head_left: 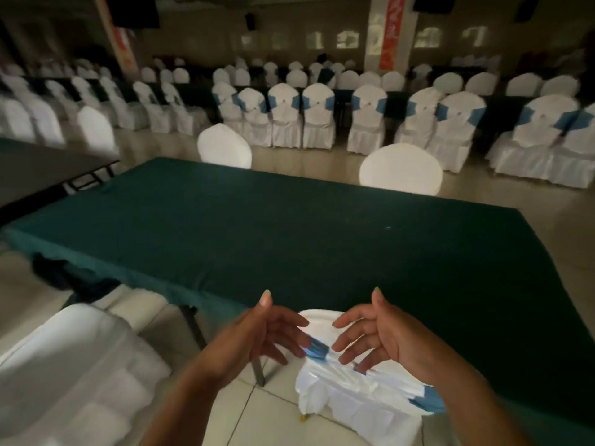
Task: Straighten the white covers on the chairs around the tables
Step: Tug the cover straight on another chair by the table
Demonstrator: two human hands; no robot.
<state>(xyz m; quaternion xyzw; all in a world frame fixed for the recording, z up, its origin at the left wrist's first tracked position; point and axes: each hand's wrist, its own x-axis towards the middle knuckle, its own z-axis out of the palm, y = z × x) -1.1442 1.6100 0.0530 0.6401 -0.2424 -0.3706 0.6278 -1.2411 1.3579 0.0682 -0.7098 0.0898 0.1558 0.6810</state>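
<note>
A chair in a white cover stands right below me, pushed against the near edge of a dark green table. A blue sash crosses the chair's back, and its other end shows at the lower right. My left hand hovers just left of the chair's top with fingers spread. My right hand hovers on the other side, fingers curled over the cover's gathered folds. Neither hand grips the fabric. Another white-covered chair stands at my lower left.
Two white-covered chairs stand at the table's far side. Rows of covered chairs with blue sashes fill the hall behind them. A bare dark table stands at the left. The floor is pale tile.
</note>
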